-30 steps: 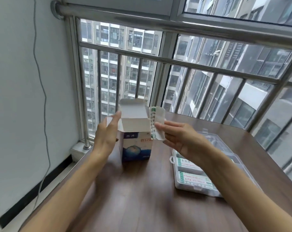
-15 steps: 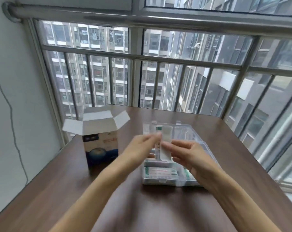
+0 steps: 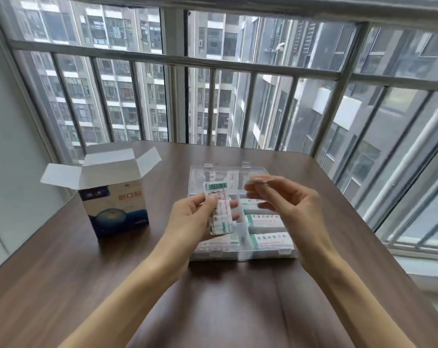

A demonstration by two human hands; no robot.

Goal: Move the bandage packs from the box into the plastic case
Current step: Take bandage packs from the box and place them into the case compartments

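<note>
My left hand [image 3: 195, 219] grips a small stack of white bandage packs [image 3: 219, 209] with green and red print, held upright just above the left side of the clear plastic case [image 3: 240, 254]. My right hand [image 3: 288, 207] hovers over the case's right half, apart from the stack. Its fingers are loosely curled and its blurred tips show nothing held. More bandage packs [image 3: 268, 221] lie flat in the case's compartments. The blue and white bandage box [image 3: 116, 204] stands at the left with its flaps open; its inside is hidden.
Everything sits on a brown wooden table [image 3: 213, 310]. The case's clear lid [image 3: 218, 174] lies open toward the window. A metal window grille [image 3: 213, 64] runs behind the table's far edge, and a grey wall [image 3: 9, 146] is on the left.
The pack stack went from the box to over the case, first in my right hand, then both. Now only my left hand holds it; my right hand has let go and drawn right.
</note>
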